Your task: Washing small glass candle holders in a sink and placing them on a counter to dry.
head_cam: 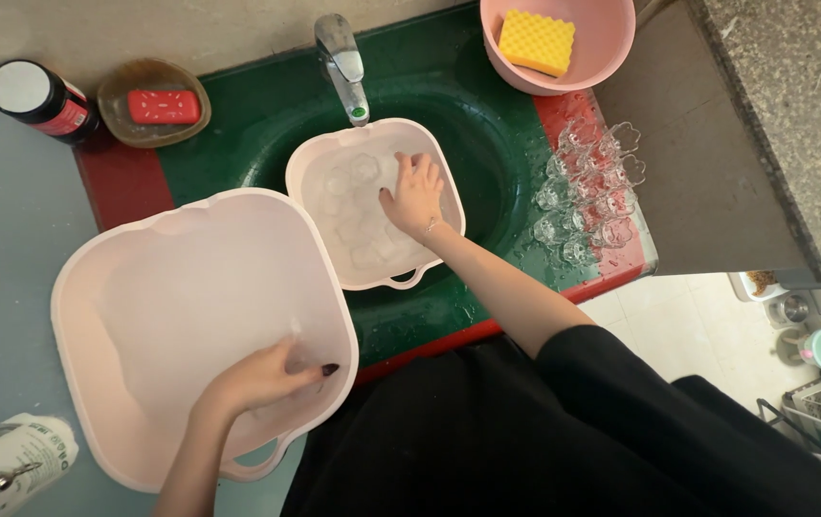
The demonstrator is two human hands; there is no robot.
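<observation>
My left hand (262, 378) is inside a large pale pink basin (143, 249) on the counter, fingers closed around a small clear glass. My right hand (414, 194) reaches into a smaller pink basin (315, 163) that sits in the green sink (473, 134). That basin holds water and several clear glasses, and my fingers are spread over them. Whether the right hand grips one I cannot tell. The tap (342, 65) stands just above the small basin.
Several clear glass cups (590, 191) stand wet on the sink's right edge. A pink bowl with a yellow sponge (536, 40) sits at the back right. A soap dish with red soap (153, 103) and a dark bottle (39, 99) are at the back left.
</observation>
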